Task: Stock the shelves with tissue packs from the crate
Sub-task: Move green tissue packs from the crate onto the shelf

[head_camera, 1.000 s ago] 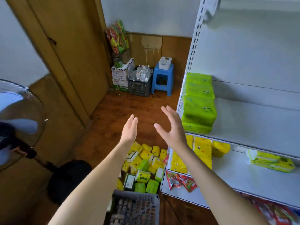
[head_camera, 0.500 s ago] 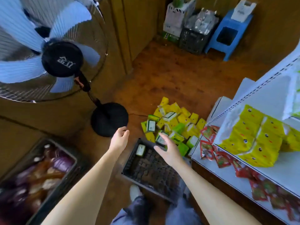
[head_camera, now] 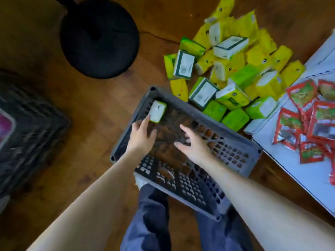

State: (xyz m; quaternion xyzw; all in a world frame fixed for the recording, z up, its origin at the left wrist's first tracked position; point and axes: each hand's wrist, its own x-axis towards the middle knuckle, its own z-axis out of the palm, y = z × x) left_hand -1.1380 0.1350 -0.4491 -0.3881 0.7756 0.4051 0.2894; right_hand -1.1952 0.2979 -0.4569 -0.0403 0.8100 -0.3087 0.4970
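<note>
place: shop | signs: snack packets [head_camera: 308, 120] on shelf [head_camera: 290, 169] — tissue packs [head_camera: 233, 69] heaped

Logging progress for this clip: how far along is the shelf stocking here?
Done: the crate is nearly emptied, with one tissue pack in its far corner. In hand: nothing gripped; the left hand touches that pack with a fingertip, the right hand hovers open over the crate. Left: a pile of yellow and green packs lies on the floor beside the shelf, whose visible part holds only red packets.
</note>
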